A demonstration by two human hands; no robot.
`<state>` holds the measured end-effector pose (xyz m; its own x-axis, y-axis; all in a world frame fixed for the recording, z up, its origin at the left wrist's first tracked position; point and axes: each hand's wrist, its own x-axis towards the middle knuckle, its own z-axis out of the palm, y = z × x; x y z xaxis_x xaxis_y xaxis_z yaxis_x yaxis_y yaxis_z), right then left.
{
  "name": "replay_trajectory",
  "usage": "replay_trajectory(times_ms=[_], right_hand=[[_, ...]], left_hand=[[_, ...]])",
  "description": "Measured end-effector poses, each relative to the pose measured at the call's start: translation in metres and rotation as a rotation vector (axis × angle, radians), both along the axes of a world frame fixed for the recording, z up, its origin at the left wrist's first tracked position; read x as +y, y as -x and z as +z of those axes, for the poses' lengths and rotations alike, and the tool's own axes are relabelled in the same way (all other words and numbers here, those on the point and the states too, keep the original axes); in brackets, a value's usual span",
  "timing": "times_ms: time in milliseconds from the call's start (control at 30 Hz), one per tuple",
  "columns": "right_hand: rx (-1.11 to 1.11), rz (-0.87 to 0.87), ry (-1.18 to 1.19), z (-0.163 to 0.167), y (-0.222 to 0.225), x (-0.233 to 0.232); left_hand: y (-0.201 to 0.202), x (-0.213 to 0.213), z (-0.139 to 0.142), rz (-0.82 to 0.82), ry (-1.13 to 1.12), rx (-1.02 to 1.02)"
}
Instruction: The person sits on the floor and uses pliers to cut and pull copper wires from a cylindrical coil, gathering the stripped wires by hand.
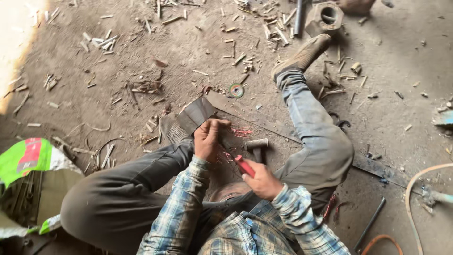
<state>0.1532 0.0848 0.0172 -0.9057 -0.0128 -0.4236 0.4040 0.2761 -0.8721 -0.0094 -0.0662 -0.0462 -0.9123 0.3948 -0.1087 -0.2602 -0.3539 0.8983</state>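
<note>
Head view: person seated on a dirt floor (141, 56), legs spread, work between the knees. Left hand (207, 139) is curled tight, fingers wrapped around a bundle of thin red wire strands (241, 132) that fan out just past the fingertips toward the right. Likely pinched hard so the strands stay put under the tool. Right hand (262, 179) is fisted around a red-handled tool (244, 165); its tip runs up toward the left fingers, working end hidden behind them, can't tell the tool type. More red strands sit just below the left knuckles.

Hammer (256, 145) lies on the ground just beyond the right fingertips, within easy reach. Dark bent metal sheet (196, 113) rests just above the left fingers.

Surface: packed dirt, littered with wood chips and offcuts. Small disc (236, 89) further out, heavy metal fitting (324, 18) past the boot (302, 55). Green-white sack (28, 160) well off on the left side.
</note>
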Motion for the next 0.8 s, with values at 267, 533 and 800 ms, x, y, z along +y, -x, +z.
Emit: replay_trajectory(times_ms=[267,533,800], right_hand=[[-0.173,0.146,-0.005,0.006,0.013,-0.002],[-0.354,-0.005,0.170,-0.040,0.009,0.044],[-0.174,0.287,-0.293,-0.109,0.054,0.059]], left_hand=[[0.029,-0.020,-0.032,0.327,-0.250,-0.483],[0.076,-0.073,-0.024,0.549,0.261,-0.027],[0.115,-0.084,-0.048,0.283,0.830,0.582]])
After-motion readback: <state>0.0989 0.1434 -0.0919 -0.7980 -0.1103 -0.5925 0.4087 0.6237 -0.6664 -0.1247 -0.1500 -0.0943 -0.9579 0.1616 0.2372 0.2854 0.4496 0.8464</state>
